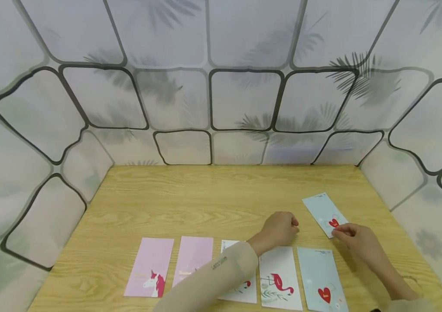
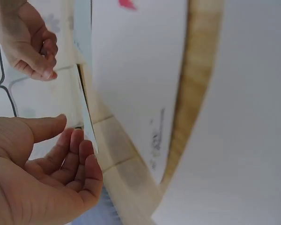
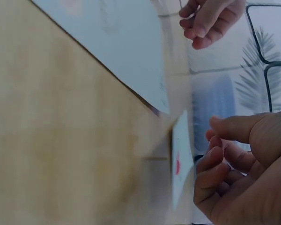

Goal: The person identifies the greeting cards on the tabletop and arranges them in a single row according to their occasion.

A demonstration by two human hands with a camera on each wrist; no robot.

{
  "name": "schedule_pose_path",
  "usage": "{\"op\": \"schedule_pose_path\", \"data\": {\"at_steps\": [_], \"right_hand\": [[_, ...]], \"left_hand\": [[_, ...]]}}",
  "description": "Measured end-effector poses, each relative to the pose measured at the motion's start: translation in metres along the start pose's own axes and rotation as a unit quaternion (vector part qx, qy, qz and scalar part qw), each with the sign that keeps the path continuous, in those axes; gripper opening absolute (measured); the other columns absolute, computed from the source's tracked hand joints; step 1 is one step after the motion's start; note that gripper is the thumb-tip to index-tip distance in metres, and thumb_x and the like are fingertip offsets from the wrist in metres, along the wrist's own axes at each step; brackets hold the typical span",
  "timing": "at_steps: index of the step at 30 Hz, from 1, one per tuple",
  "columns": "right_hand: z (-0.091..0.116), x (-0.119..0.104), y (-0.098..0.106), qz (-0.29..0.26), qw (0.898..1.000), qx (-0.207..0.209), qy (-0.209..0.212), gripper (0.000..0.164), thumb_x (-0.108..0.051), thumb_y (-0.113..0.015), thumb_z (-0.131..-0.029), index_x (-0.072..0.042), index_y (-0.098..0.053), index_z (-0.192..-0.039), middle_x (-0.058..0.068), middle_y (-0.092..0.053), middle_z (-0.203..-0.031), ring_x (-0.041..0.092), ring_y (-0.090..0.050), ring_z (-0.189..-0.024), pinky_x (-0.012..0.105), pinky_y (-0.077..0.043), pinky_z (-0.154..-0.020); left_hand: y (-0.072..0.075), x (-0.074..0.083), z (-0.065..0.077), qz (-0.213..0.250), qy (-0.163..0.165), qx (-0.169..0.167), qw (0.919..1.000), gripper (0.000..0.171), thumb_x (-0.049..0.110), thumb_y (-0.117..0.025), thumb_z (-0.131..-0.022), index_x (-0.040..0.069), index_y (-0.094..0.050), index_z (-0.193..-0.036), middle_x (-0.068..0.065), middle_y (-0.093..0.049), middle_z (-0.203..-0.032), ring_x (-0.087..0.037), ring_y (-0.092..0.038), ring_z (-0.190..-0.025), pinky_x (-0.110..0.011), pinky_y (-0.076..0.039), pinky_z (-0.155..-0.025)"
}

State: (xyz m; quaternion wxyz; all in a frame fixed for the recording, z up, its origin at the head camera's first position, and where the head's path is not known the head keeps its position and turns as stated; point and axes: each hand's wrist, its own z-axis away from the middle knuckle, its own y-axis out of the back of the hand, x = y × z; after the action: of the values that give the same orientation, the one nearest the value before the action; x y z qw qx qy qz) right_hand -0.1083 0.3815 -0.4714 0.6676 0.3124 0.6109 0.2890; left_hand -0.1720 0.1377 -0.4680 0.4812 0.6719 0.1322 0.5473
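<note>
A light-blue card with a red heart (image 1: 321, 212) lies at an angle at the back right of the table. My right hand (image 1: 361, 245) hovers at its near corner, thumb and fingertips bent close together; in the right wrist view nothing shows between the fingers (image 3: 215, 157). My left hand (image 1: 279, 228) hangs loosely curled and holds nothing, above the far ends of the white flamingo cards (image 1: 281, 264). A second light-blue heart card (image 1: 320, 271) lies nearer me, below the right hand. My left sleeve partly hides one flamingo card and one pink card (image 1: 193, 253).
A pink unicorn card (image 1: 148, 264) sits at the left end of the front row. The cards lie side by side on a wood-grain table (image 1: 190, 195). Patterned walls (image 1: 244, 99) enclose the table at the back and both sides.
</note>
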Motion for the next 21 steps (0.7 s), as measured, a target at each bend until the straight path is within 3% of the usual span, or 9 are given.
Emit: {"op": "schedule_pose_path", "data": {"at_steps": [4,8,13,17,21], "right_hand": [[-0.023,-0.002,0.012,0.012,0.997,0.012,0.07,0.027,-0.018,-0.072,-0.099,0.005,-0.071,-0.113,0.01,-0.072,-0.094,0.011,-0.058,-0.075,0.025,-0.047,-0.06],[-0.049,-0.004,0.02,0.034,0.994,-0.006,0.104,0.041,-0.019,-0.07,-0.1,0.01,-0.062,-0.127,0.024,-0.069,-0.113,0.032,-0.066,-0.097,0.037,-0.055,-0.071],[-0.077,-0.007,0.025,0.066,0.99,-0.055,0.108,0.056,-0.021,-0.07,-0.1,0.013,-0.051,-0.14,0.039,-0.051,-0.139,0.057,-0.054,-0.119,0.063,-0.052,-0.086],[-0.094,-0.007,0.027,0.083,0.986,-0.084,0.119,0.063,-0.018,-0.073,-0.098,0.018,-0.045,-0.141,0.044,-0.044,-0.141,0.063,-0.048,-0.121,0.068,-0.049,-0.09],[-0.109,-0.003,0.028,0.096,0.981,-0.092,0.14,0.07,-0.015,-0.078,-0.092,0.024,-0.042,-0.138,0.049,-0.042,-0.139,0.066,-0.043,-0.124,0.071,-0.042,-0.098]], "left_hand": [[0.006,0.001,-0.012,0.016,0.001,0.032,0.9994,0.023,0.021,-0.069,-0.101,0.007,-0.073,-0.119,0.002,-0.072,-0.109,-0.008,-0.065,-0.097,-0.019,-0.052,-0.079],[0.004,-0.003,-0.031,0.018,0.01,0.049,0.9986,0.035,0.024,-0.067,-0.103,0.004,-0.067,-0.131,-0.003,-0.069,-0.123,-0.015,-0.063,-0.111,-0.021,-0.052,-0.091],[-0.004,-0.012,-0.053,0.023,0.031,0.039,0.9985,0.046,0.027,-0.068,-0.102,0.005,-0.06,-0.142,-0.005,-0.065,-0.136,-0.017,-0.059,-0.126,-0.023,-0.047,-0.103],[-0.008,-0.013,-0.064,0.024,0.025,0.022,0.9992,0.052,0.027,-0.066,-0.103,0.003,-0.054,-0.148,-0.007,-0.058,-0.147,-0.02,-0.051,-0.138,-0.026,-0.041,-0.111],[-0.01,-0.007,-0.069,-0.008,0.027,0.011,0.9996,0.057,0.034,-0.064,-0.104,0.005,-0.05,-0.151,-0.004,-0.053,-0.151,-0.018,-0.047,-0.138,-0.024,-0.039,-0.112]]}}
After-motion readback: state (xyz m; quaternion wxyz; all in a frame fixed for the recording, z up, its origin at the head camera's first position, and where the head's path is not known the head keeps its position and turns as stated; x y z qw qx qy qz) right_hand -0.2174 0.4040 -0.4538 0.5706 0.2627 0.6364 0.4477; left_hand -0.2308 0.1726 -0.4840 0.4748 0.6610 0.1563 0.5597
